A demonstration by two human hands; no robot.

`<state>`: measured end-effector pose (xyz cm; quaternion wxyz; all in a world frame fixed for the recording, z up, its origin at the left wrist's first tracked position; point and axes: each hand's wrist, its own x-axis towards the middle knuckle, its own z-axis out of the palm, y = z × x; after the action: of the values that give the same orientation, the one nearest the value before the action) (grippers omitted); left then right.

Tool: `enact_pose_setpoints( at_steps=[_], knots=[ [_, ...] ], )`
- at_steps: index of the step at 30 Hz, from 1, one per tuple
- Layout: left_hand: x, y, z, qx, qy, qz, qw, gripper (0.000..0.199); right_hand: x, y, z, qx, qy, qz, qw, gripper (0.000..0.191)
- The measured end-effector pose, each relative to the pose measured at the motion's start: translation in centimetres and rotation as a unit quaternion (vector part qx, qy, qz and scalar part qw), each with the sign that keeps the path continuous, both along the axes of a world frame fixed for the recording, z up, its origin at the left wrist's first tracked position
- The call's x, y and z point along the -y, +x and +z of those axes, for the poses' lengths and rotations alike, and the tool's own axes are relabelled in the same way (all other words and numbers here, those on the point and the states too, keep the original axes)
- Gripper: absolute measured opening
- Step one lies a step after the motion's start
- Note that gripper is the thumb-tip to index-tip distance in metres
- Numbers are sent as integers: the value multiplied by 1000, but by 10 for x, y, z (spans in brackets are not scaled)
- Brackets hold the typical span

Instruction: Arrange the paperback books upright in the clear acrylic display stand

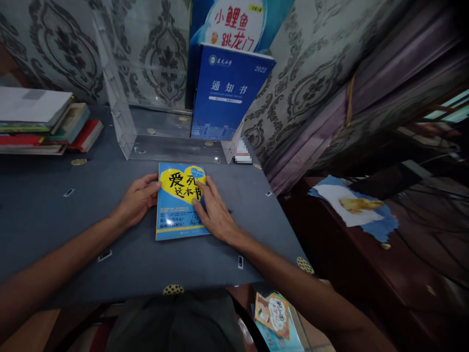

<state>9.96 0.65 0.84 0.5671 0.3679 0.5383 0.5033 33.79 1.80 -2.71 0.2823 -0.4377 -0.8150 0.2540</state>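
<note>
A blue book [176, 205] with a yellow heart and black Chinese lettering on its cover is in front of me, closed, at the desk's middle. My left hand [139, 200] has its fingers bent at the book's left edge, thumb and fingertips against it. Over the right side lies my right hand [216, 210], thumb and a finger on the cover, the others along the right edge. Whether the book rests flat or is slightly raised, I cannot tell. Just behind it stands a clear acrylic rack [168, 150], holding a dark blue booklet [227, 93] upright before a larger picture book [238, 22].
A stack of books [32, 122] sits at the left back of the grey patterned desk cloth [91, 190]. To the right, a dark red surface [414, 274] carries a blue and white cloth-like piece [351, 203]. More books [274, 318] lie below the desk's front edge.
</note>
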Motion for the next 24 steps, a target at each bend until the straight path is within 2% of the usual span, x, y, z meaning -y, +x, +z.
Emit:
enact_pose_setpoints(
  at_steps=[3, 7, 11, 15, 17, 21, 22, 24],
  knots=[
    [-2, 2, 5, 65, -39, -34, 997, 27, 0, 0, -1, -4, -5, -8, 1000, 69],
    [-3, 2, 8, 107, -28, -42, 993, 18, -4, 3, -8, -32, -15, -27, 999, 73],
    [-3, 4, 10, 123, -3, -35, 992, 19, -10, 4, -15, -60, -28, -42, 997, 74],
    [-3, 6, 15, 146, 16, -30, 989, 26, -15, -1, -9, -140, -70, -71, 985, 71],
    [-3, 5, 18, 159, 25, -34, 986, 29, -17, -6, -2, -230, -128, -62, 963, 66],
    [-4, 4, 22, 175, 45, -44, 983, 34, -25, -12, 14, -392, -274, 4, 878, 56],
    [-5, 4, 24, 178, 53, -46, 982, 35, -26, -12, 19, -410, -287, 12, 866, 55],
    [-8, 7, 29, 182, 78, -51, 979, 35, -29, -10, 29, -430, -268, 14, 862, 51]
  ],
)
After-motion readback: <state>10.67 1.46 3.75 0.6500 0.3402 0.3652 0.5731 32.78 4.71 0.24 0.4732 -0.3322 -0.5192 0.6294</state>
